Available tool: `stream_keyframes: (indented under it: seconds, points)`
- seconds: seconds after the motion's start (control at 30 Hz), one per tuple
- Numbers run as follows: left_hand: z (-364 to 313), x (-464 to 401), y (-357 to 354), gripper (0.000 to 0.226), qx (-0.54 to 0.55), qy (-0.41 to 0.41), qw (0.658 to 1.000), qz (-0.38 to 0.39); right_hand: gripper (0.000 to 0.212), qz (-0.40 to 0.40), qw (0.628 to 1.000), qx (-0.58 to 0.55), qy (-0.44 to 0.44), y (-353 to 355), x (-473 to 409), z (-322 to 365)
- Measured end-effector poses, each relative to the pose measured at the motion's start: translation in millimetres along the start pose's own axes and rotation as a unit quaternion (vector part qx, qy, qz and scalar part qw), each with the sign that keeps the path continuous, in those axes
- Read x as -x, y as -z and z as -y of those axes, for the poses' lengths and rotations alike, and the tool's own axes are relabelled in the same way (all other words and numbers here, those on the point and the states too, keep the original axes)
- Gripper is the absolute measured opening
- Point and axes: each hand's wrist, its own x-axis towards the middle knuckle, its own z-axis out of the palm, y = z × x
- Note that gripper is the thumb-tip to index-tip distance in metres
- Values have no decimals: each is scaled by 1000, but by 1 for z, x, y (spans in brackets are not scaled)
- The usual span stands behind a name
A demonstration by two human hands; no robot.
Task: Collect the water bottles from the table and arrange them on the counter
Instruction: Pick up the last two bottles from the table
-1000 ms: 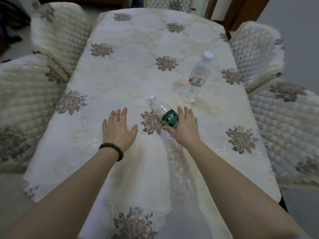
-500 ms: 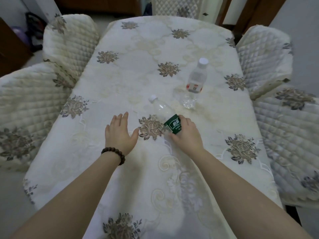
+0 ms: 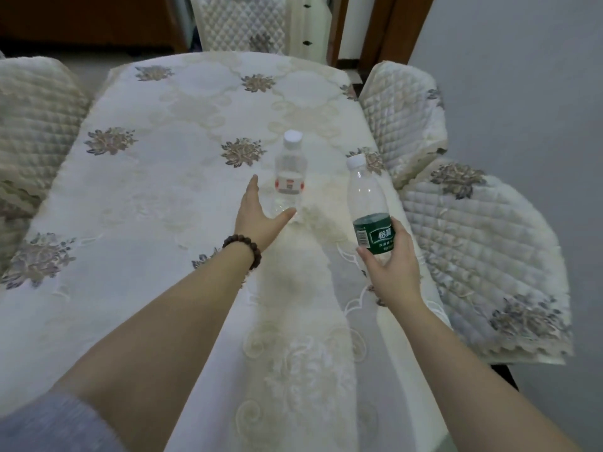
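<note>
A clear bottle with a green label (image 3: 368,203) is held upright above the table's right side, my right hand (image 3: 390,265) shut around its lower half. A second clear bottle with a red-and-white label and white cap (image 3: 290,174) stands on the white embroidered tablecloth (image 3: 146,197) near the middle. My left hand (image 3: 257,213), with a bead bracelet at the wrist, is open beside that bottle's base, thumb almost touching it, fingers spread to its left.
Quilted cream chairs surround the table: one at the left (image 3: 32,125), two at the right (image 3: 404,115) (image 3: 483,256), one at the far end (image 3: 241,24). A wooden door frame (image 3: 391,27) and grey wall stand beyond.
My right hand lifted the green-label bottle off the table and turned it upright. My left hand left the cloth and reached forward to the standing bottle. The view moved closer.
</note>
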Motion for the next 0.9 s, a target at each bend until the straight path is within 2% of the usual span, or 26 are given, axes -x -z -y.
stream_keyframes:
  seconds: [0.17, 0.23, 0.37, 0.47, 0.77, 0.9]
  points:
    - [-7, -40, -40, 113, 119, 10, 993, -25, 71, -10, 999, -29, -12, -7, -30, -12]
    - [-2, -49, -50, 103, 123, -2, 992, -32, 71, -3, 999, -37, -13, -10, -37, -16]
    - [3, -58, -57, 65, 104, -3, 992, -66, 69, 14, 999, -49, -12, -15, -42, -23]
    - [3, -50, -52, 54, 106, -5, 991, -76, 68, 23, 998, -51, -10, -17, -42, -25]
    - [5, 16, 27, 51, 110, -8, 984, -138, 67, 73, 992, -103, 13, -40, -25, 32]
    - [18, 57, 88, 49, 110, -3, 972, -206, 68, 129, 982, -129, 53, -69, -5, 84]
